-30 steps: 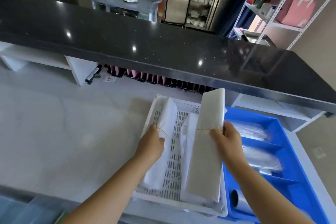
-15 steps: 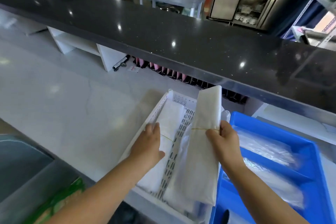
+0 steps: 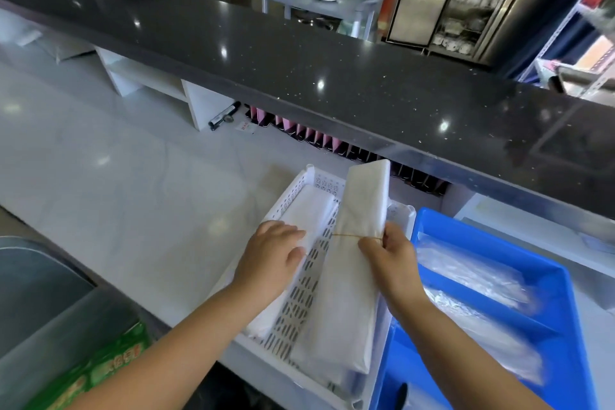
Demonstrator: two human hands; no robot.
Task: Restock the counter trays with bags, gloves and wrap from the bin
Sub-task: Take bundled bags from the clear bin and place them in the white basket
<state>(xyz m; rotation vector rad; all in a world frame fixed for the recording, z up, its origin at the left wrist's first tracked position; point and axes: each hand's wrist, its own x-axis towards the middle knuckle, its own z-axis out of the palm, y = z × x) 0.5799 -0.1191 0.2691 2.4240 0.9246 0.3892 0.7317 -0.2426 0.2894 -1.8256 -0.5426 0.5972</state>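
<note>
A white perforated tray (image 3: pixel 301 309) sits on the pale counter in front of me. Two banded bundles of white bags are in it. My left hand (image 3: pixel 271 260) lies flat on the left bundle (image 3: pixel 307 213), fingers spread. My right hand (image 3: pixel 389 256) grips the right bundle (image 3: pixel 352 280) at its yellow rubber band, with the bundle's far end tilted up above the tray's rim. Beside the white tray, on the right, a blue divided tray (image 3: pixel 562 280) holds clear plastic packs (image 3: pixel 472 273).
A black raised countertop (image 3: pixel 299 53) runs across just behind the trays. A grey bin (image 3: pixel 43 303) with a green pack (image 3: pixel 100 373) sits at the lower left. Pale counter surface (image 3: pixel 133 193) stretches to the left. A dark roll end (image 3: pixel 402 393) shows in the blue tray's near compartment.
The view has swung left, bringing the grey bin into sight. My left hand has flattened on the left bundle. My right hand keeps its hold on the right bundle.
</note>
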